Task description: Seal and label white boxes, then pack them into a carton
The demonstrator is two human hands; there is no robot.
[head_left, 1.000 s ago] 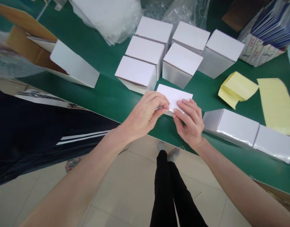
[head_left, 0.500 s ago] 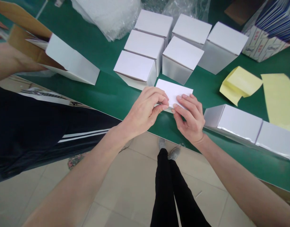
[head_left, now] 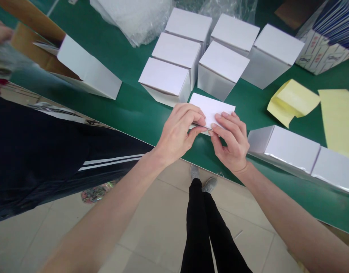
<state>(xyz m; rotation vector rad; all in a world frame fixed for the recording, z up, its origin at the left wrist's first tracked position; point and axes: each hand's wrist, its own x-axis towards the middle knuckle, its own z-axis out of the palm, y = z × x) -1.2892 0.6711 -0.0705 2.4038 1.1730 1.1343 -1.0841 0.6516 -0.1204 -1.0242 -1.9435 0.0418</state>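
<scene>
A small white box (head_left: 210,103) stands on the green table between my hands, its lid flap lying over the top. My left hand (head_left: 181,127) pinches the near edge of this box at its left side, thumb below and fingers above. On the right side, my right hand (head_left: 231,140) is closed on the same edge, with its fingertips on the white lid and its thumb under the rim. Both thumbs nearly meet at the front edge. What is inside the box is hidden.
Several closed white boxes (head_left: 174,49) stand behind my hands. Two film-wrapped white boxes (head_left: 292,148) lie at right, near yellow paper (head_left: 296,99). Plastic bags (head_left: 137,19) are at the back. At left are an open carton (head_left: 86,68) and another person's hand (head_left: 0,32).
My hands keep hold of the box edge and have hardly moved. At the left, the other person's hand has moved away from the open carton. The view has shifted slightly.
</scene>
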